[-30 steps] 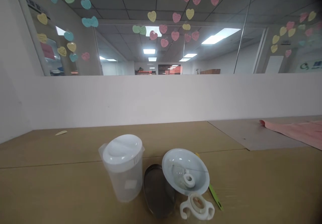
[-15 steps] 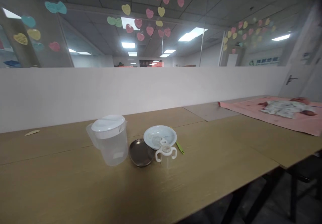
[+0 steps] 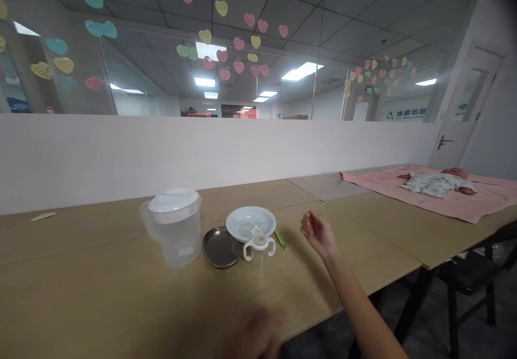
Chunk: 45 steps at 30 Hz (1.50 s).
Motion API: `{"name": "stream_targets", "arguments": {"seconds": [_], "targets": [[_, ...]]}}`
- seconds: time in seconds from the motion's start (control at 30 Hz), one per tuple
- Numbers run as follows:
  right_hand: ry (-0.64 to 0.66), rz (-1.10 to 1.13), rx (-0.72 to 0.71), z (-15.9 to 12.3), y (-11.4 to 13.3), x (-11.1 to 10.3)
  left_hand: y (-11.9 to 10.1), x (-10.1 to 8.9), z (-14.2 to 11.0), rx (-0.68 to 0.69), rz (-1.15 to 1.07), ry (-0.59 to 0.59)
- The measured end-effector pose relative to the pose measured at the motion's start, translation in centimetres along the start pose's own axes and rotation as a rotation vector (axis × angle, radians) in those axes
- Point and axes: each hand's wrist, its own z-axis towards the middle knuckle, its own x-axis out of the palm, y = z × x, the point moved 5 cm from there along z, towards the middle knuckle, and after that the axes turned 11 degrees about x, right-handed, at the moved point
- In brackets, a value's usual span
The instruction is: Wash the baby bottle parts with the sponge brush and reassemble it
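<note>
The right hand [image 3: 319, 234] was curled narrow, right of the bottle [image 3: 259, 247]; the left hand [image 3: 256, 333] was too blurred to tell. Standing near the bowl [image 3: 258, 215], the bottle risked tipping if bumped.

To my eye the pitcher [image 3: 181, 239] is cloudy plastic, its lid [image 3: 173, 200] glossy; the tray [image 3: 221, 248] looks like shiny metal, the bowl [image 3: 259, 216] smooth and glossy, the cloth [image 3: 383, 181] matt.
</note>
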Motion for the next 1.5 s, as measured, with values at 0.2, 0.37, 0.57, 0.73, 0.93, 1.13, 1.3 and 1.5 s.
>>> {"name": "stream_targets", "arguments": {"seconds": [0.2,0.37,0.57,0.73,0.93,1.13,1.3,1.5], "targets": [[-0.415,-0.243,0.208,5.8,-3.6,3.7,8.9,-0.7,10.6,-0.235,0.199,0.1],[-0.398,-0.397,0.202,6.9,-7.7,5.4,17.1,2.7,14.1,-0.388,0.323,0.21],[-0.247,-0.805,0.113,7.9,-7.7,7.3,20.5,5.6,13.7,-0.445,0.368,0.242],[-0.299,-0.733,0.095,7.4,-8.1,6.8,20.4,6.3,13.6,-0.402,0.314,0.219],[-0.447,-0.525,0.171,7.9,-8.5,4.9,18.4,4.6,14.0,-0.352,0.207,-0.061],[-0.594,-0.33,-0.039,6.9,-6.1,4.4,17.4,3.0,14.7,-0.243,-0.289,-0.617],[-0.588,-0.316,-0.523,3.9,-3.1,6.3,17.0,2.6,15.1,-0.394,-0.989,-0.859],[-0.546,-0.321,-0.759,2.1,-2.1,6.8,14.9,1.3,15.4,-0.508,-1.381,-0.866]]}}
